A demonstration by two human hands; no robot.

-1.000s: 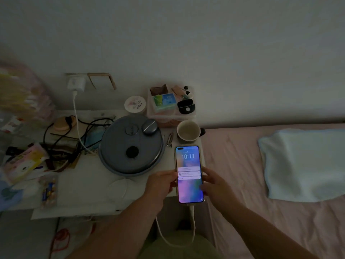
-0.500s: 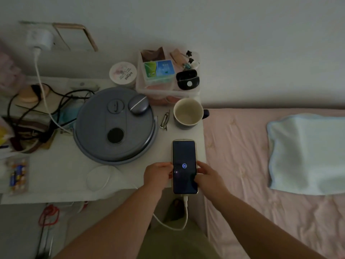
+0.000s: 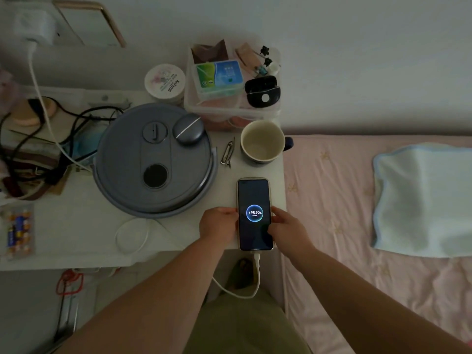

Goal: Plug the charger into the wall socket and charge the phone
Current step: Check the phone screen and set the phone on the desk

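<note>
Flat on the table (image 3: 76,241) corner nearest the bed (image 3: 332,200), phone (image 3: 254,214) showing 95.90%; grasped at its sides by left hand (image 3: 217,224) and right hand (image 3: 286,227); cable (image 3: 256,274) plugged into its near end; charger (image 3: 35,28) seated at wall, far left.

The phone (image 3: 254,214) has a glossy glass face in a shiny metallic rim, and a smooth white plastic cable (image 3: 256,273) runs from its lower end. The table (image 3: 76,238) top is matt white. The round grey lid (image 3: 153,162) looks like satin plastic. The mug (image 3: 263,143) is glazed ceramic, the hair clip (image 3: 227,155) bright metal. The pink bedsheet (image 3: 332,200) is soft creased cloth; the pale blue pillow (image 3: 424,200) looks like towelling.
</note>
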